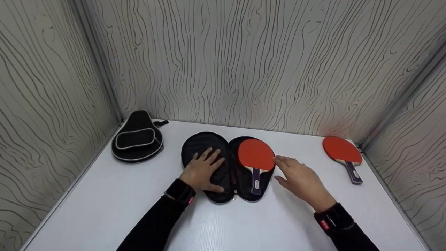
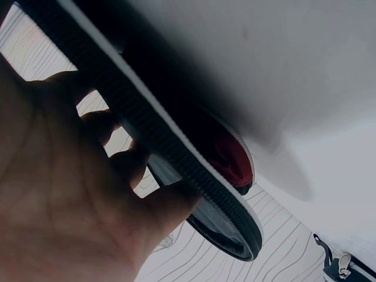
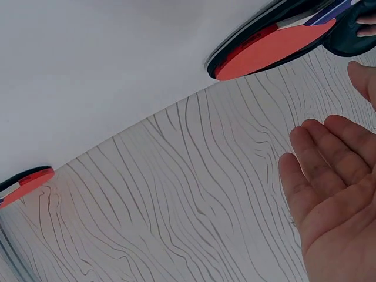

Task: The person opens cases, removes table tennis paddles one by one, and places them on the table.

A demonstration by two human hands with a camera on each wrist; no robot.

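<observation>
An unzipped black paddle case (image 1: 223, 179) lies spread flat on the table, its two halves side by side. On its right half rests a table tennis paddle (image 1: 256, 154), red face up, with the purple handle towards me. My left hand (image 1: 202, 172) rests on the left half, fingers spread and thumb near the lower edge. The left wrist view shows the fingers over the zipper rim (image 2: 170, 126). Beside the paddle's right edge is my right hand (image 1: 302, 179), fingers extended, fingertips right at the red blade. In the right wrist view its palm (image 3: 346, 217) holds nothing.
A second red paddle (image 1: 341, 150) lies at the right of the white table (image 1: 122, 205). At the back left is a closed black case (image 1: 139, 120) with a front pocket and strap. Wood-grain patterned panels (image 1: 223, 62) enclose the table at the back and sides.
</observation>
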